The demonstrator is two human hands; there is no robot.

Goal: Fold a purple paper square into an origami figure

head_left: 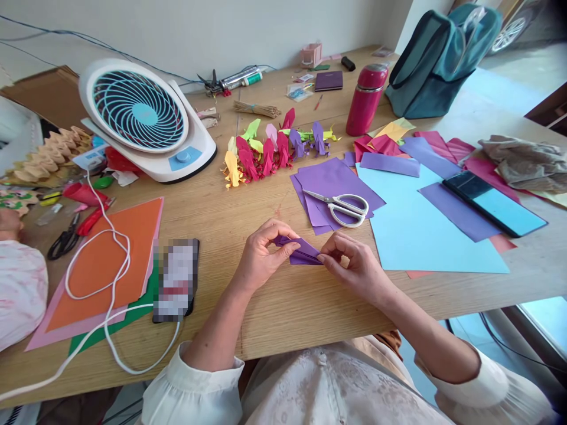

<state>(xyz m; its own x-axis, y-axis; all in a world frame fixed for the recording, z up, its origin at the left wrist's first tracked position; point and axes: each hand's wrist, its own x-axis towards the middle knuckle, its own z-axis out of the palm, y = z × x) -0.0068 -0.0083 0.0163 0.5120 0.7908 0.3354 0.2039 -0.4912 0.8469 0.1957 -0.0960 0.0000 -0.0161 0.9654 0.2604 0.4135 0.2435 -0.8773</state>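
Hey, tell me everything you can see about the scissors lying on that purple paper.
The scissors have two white loop handles and slim, metallic-looking blades. They lie flat on a loose stack of purple sheets, with the blades pointing to the far left and the loops toward the right. The paper beneath shows through the loops. Neither the left hand nor the right hand touches them; both are on a folded purple piece nearer the person.

From here I see the folded paper (305,252) in dark purple and the scissor handles (349,211) in white. Right of them the big sheet (438,230) is pale blue. Far off, the flask (367,100) is magenta. On the left, the top sheet (106,260) is plain orange; the near-left sleeve (20,289) looks white with blurry pink patches, perhaps tie-dye.
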